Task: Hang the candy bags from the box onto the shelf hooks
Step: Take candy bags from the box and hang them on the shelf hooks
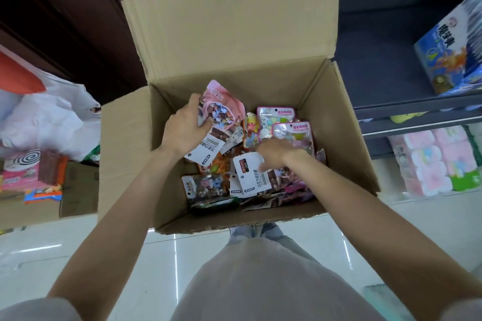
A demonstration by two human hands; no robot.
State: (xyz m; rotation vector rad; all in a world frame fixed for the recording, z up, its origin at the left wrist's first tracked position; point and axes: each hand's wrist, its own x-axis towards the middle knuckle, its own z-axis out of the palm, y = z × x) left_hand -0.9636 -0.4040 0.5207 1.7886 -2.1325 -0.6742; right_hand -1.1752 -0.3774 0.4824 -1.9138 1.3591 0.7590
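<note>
Head view, both forearms reach down into the open cardboard box (125, 154) standing on the floor. Left hand (184, 129): fingers and thumb curled round a pink candy bag (221, 109), thumb across its front, bag tilted and lifted above the loose heap of candy bags (250, 164) that fills the box bottom. Right hand (272, 155): lies palm down on the heap with fingers bent over a white-headed candy bag (251, 174), fingertips touching it; whether they pinch it or only rest on it cannot be told.
</note>
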